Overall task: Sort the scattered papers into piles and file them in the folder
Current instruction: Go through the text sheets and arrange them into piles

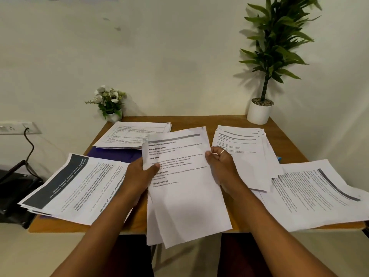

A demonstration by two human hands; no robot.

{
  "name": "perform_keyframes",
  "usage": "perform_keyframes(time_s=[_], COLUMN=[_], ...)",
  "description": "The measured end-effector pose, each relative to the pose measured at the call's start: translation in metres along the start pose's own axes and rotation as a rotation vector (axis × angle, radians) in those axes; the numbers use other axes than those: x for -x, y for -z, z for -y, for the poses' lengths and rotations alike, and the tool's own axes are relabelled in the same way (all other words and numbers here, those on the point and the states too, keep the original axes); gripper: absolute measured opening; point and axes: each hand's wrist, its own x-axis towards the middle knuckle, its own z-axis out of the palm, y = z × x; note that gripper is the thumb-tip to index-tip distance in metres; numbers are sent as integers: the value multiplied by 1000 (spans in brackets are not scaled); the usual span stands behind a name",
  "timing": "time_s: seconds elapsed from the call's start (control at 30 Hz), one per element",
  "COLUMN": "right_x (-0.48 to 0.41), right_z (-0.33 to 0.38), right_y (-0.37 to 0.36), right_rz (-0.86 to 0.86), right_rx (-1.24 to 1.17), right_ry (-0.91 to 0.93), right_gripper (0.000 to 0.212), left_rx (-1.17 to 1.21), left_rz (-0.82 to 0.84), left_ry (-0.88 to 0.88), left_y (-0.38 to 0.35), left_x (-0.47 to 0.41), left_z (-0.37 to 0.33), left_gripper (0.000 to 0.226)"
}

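Note:
I hold a stack of printed papers [183, 188] above the middle of the wooden table [217, 121]. My left hand [139, 172] grips its left edge, thumb on top. My right hand [221, 162], with a ring, grips its right edge. Other piles lie around it: one with a dark header at the left [75, 186], one with tables at the back left [131, 134], one at the back right [247, 148], one at the right [319, 194]. A purple folder [113, 154] shows from under the back-left pile.
A small white flower pot [108, 102] stands at the table's back left corner and a tall green plant in a white pot [259, 111] at the back right. A wall socket with a black cable [26, 132] and a dark chair [14, 186] are at the left.

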Motion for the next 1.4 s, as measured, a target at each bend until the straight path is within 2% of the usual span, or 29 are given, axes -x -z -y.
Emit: perform_keyframes(time_s=[0.07, 0.17, 0.23, 0.33, 0.5, 0.7, 0.87, 1.1, 1.27, 1.4], right_x=[-4, -20, -29, -37, -45, -50, -46, -39, -30, -20], right_z=[-2, -18, -28, -38, -39, -34, -32, -17, 2, 19], right_y=[11, 40, 60, 80, 92, 99, 101, 103, 108, 110], right_rz=[-83, -399, -488, -463, -438, -437, -455, -512, -482, -477], right_rx=[229, 759, 990, 1114, 1102, 980, 977, 680, 499, 451], right_ry=[99, 202, 75, -128, -223, -286, -328, -131, -42, 13], right_gripper=[24, 30, 48, 74, 91, 107, 109, 94, 48, 39], left_rx=[-132, -260, -266, -145, -36, -106, -87, 18, 169, 226], left_rz=[-52, -90, -73, -50, -76, -137, -162, -162, -151, -156], left_ry=[0, -7, -18, -35, -55, -127, -139, -152, -91, -77], left_y=[8, 15, 11, -5, -32, -38, -38, -38, -31, -30], left_x=[-4, -8, -7, -4, -1, 3, 5, 6, 1, 3], left_z=[5, 15, 24, 31, 40, 58, 57, 57, 62, 58], left_gripper=[26, 31, 21, 11, 14, 30, 23, 25, 33, 33])
